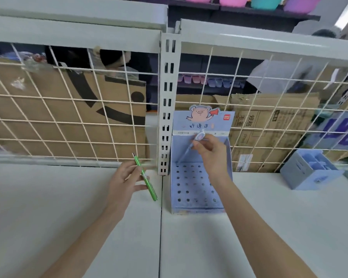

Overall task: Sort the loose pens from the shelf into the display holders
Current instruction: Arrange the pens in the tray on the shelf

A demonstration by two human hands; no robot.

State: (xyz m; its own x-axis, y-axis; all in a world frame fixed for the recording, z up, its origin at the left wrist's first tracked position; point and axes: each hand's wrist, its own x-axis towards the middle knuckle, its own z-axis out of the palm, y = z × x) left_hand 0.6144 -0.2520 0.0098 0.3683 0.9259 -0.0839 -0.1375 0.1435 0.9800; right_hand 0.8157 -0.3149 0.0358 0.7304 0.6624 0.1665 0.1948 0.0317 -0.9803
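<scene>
While our left hand (127, 181) hovers over the white shelf (68, 207), its fingers pinch a green pen (144, 176), which tilts with its tip up toward the wire grid (68, 109). Just right of the slotted upright post (167, 109) stands a pale blue display holder (197, 189), its perforated tray showing rows of round holes and a pig picture on its back card. Our right hand (211, 155) reaches over that tray, gripping a light blue pen (191, 146) whose lower end meets the tray's far left corner. Farther right, apart, sits a blue divided box (309, 171).
</scene>
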